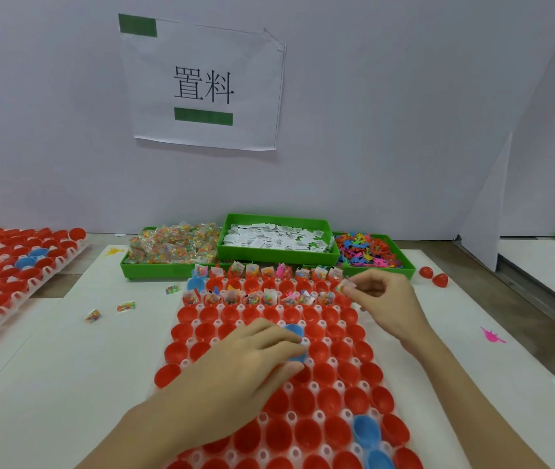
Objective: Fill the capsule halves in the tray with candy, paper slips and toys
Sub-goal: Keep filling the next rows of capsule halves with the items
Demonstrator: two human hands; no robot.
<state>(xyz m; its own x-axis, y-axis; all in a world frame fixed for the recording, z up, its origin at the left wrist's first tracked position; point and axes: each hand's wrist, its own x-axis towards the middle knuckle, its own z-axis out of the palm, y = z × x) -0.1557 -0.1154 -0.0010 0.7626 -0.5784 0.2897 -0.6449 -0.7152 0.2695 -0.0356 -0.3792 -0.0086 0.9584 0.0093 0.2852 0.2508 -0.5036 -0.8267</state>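
The tray of red capsule halves lies at the middle of the white desk, its two far rows already stuffed with candy packets, slips and toys, the nearer rows bare. The left hand rests flat on the tray's centre, fingers released and lying over a blue capsule half. At 1 o'clock from it the right hand hovers over the tray's far right corner, its fingers grasping a small clear candy packet. Along the desk's 12 o'clock edge stand three green bins: candy packets, paper slips, coloured toys. Stray packets lie at 10 o'clock of the tray, a pink toy at 3 o'clock, two loose red halves at 2 o'clock. A second tray sits far at 9 o'clock. A paper sign hangs on the wall.
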